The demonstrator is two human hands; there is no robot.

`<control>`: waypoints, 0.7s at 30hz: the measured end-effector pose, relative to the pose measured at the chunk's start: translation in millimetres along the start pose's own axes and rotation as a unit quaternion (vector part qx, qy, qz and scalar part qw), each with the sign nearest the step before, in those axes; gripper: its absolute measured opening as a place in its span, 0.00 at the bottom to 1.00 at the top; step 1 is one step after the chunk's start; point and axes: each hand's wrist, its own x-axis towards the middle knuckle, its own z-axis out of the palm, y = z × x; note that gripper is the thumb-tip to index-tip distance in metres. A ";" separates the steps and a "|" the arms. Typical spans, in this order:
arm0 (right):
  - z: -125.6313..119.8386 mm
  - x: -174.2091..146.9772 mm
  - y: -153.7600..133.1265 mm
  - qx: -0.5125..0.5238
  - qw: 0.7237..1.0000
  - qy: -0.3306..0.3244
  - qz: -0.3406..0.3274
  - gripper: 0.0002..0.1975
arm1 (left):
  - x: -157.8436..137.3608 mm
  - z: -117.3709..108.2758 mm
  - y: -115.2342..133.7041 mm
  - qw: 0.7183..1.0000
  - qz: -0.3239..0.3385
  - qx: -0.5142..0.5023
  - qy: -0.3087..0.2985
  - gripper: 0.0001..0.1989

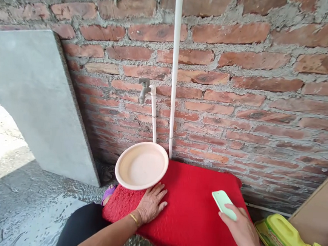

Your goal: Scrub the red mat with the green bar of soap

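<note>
A wide red cloth (191,204) lies spread over a low support that it mostly covers; its left end looks rumpled and dark with wet. My left hand (151,204) rests on it, palm down with fingers stretched out, just below a pale pink plastic basin (143,167). The basin sits at the cloth's back left corner, and its inside shows no objects. Farther right, my right hand (239,227) grips a light green scrub brush (223,201) by its smooth back, over the cloth. The brush's underside is hidden.
A grey tap (144,90) on a white pipe stands against the brick wall (226,82), above the basin. A grey slab (46,102) leans at left over wet concrete. At right lie a yellow jug (285,237) and a brown board (318,211). A purple shoe (109,192) shows at the cloth's left.
</note>
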 end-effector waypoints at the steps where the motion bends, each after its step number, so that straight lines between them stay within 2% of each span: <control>1: 6.7 1.4 -15.4 0.012 1.000 -0.006 -0.004 0.18 | 0.7 -1.4 0.2 1.000 -0.003 0.005 -0.005 0.25; 5: 50.0 1.3 -97.3 0.027 0.996 -0.047 -0.072 0.19 | 2.8 -5.7 -1.2 0.999 -0.007 0.026 -0.024 0.25; 7: 61.3 3.0 -115.3 -0.003 0.993 -0.067 -0.093 0.18 | 2.9 -5.4 -2.9 0.999 -0.003 0.028 -0.026 0.24; 9: 55.5 7.2 -103.3 -0.035 0.994 -0.075 -0.076 0.18 | 2.7 -3.8 -4.2 0.999 0.000 0.027 -0.018 0.24; 11: 34.2 12.8 -68.4 -0.054 0.996 -0.069 -0.010 0.18 | 2.2 -2.1 -4.6 1.000 0.001 0.026 -0.007 0.23; 13: 6.9 18.1 -29.3 -0.073 0.994 -0.042 0.074 0.20 | 1.8 -1.6 -4.0 1.000 -0.001 0.029 -0.004 0.24; 15: -13.3 21.3 -6.3 -0.096 0.987 0.007 0.127 0.23 | 1.4 -1.9 -3.2 0.999 -0.004 0.033 -0.005 0.23; 17: -16.4 21.9 -10.7 -0.109 0.986 0.048 0.119 0.25 | 1.0 -2.1 -3.2 0.999 -0.004 0.036 -0.006 0.23; 19: -1.5 20.5 -39.9 -0.095 0.993 0.045 0.057 0.23 | 0.4 -1.2 -4.6 0.999 -0.004 0.038 -0.002 0.23; 21: 22.6 19.2 -78.7 -0.067 0.997 0.013 -0.025 0.19 | -0.2 1.0 -7.4 0.999 -0.004 0.041 0.004 0.23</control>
